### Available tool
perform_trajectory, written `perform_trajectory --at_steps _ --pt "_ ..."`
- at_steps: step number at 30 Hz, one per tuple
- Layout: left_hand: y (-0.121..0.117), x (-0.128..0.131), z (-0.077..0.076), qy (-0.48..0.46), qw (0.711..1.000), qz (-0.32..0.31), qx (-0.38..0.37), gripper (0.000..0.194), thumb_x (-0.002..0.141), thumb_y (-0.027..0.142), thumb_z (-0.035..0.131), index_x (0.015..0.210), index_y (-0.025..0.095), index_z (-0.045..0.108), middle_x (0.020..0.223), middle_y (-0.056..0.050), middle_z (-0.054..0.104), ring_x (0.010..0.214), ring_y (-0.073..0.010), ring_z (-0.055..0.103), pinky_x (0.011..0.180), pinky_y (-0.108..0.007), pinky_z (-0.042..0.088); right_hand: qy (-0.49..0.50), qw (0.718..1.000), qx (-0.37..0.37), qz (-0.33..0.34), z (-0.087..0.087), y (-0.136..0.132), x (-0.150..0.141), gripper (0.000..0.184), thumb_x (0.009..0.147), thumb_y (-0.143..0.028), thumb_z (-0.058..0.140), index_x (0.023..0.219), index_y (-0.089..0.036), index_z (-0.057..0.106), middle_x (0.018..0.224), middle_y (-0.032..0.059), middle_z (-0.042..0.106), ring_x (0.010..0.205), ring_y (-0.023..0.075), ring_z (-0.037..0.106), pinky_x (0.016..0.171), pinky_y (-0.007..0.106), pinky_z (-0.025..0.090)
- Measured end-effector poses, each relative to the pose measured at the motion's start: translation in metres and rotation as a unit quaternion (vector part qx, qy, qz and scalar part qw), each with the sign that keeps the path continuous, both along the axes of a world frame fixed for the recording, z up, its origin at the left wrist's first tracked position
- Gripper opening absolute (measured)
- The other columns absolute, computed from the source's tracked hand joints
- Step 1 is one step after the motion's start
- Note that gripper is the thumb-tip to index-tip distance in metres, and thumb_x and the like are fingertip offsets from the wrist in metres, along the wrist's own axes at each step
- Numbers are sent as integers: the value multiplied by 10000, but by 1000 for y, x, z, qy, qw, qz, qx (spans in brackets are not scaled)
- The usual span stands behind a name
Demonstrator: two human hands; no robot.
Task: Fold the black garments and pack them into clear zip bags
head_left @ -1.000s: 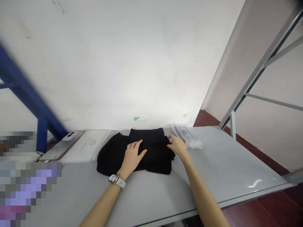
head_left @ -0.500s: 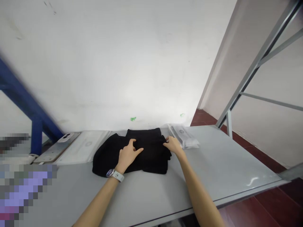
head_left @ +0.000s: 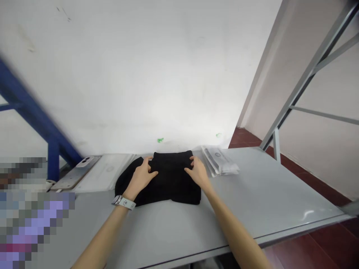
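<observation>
A black folded garment (head_left: 174,179) lies on the grey table, one rounded part of it spreading out to the left; its exact kind does not show. On its left side rests my left hand (head_left: 140,178), thumb and fingers apart, with a watch on a pale strap (head_left: 126,203) at the wrist. My right hand (head_left: 198,172) touches the upper right edge of the garment, its thumb lying on the cloth and its fingers spread from it. Neither hand has cloth plainly gripped.
Clear plastic packets (head_left: 220,160) lie right of the garment. Left of it are flat plastic bags (head_left: 105,173) and a phone (head_left: 75,175). A white wall (head_left: 168,74) stands behind the table (head_left: 269,186). Metal frames rise at the left (head_left: 30,108) and right (head_left: 297,89).
My right hand has moved inward from the garment's right edge, and the uneven layers there now lie folded in. My left hand has shifted slightly left and up.
</observation>
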State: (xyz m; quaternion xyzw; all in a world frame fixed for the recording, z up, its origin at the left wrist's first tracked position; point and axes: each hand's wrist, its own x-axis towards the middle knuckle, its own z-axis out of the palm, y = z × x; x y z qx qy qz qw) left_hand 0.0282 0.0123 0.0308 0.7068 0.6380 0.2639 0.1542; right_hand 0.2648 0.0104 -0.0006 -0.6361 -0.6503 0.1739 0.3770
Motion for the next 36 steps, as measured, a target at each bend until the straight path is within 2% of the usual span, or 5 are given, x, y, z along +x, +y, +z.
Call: perform_trajectory --at_steps 4,11,19,27,36 --pt "4 -8 -6 -11 1000 23 -1 608 704 313 631 1269 188 443 697 53 519 685 -177 588 671 -280 445 -138 978 132 82 -11 -12 -38 496 952 -310 420 1417 -142 376 1454 135 422 1373 265 332 1086 446 335" --pt "-3 21 5 26 998 25 51 608 710 160 578 1297 219 431 786 33 582 691 -157 598 652 -264 431 -243 950 39 191 -37 -20 -63 524 991 -334 328 1432 -55 369 1505 168 325 1417 288 244 1152 484 211" --pt "-7 76 13 53 991 -46 111 565 730 95 545 1273 229 463 824 8 599 745 -173 597 649 -273 435 -41 995 84 -24 1 5 -9 486 968 -280 275 1382 -79 434 1452 153 425 1373 251 343 1134 437 269" --pt "-11 128 -18 104 979 -122 126 525 752 28 491 1240 221 488 972 -54 625 808 -201 628 676 -295 463 70 991 70 -90 3 12 20 500 969 -370 268 1340 -100 466 1394 166 477 1331 285 393 1084 474 319" --pt "-1 103 -17 -121 966 -120 193 251 923 193 399 959 206 647 989 -42 692 926 -177 650 857 -321 508 94 988 76 -94 11 9 24 538 956 -408 252 1350 -96 443 1374 164 473 1313 288 392 1087 475 287"
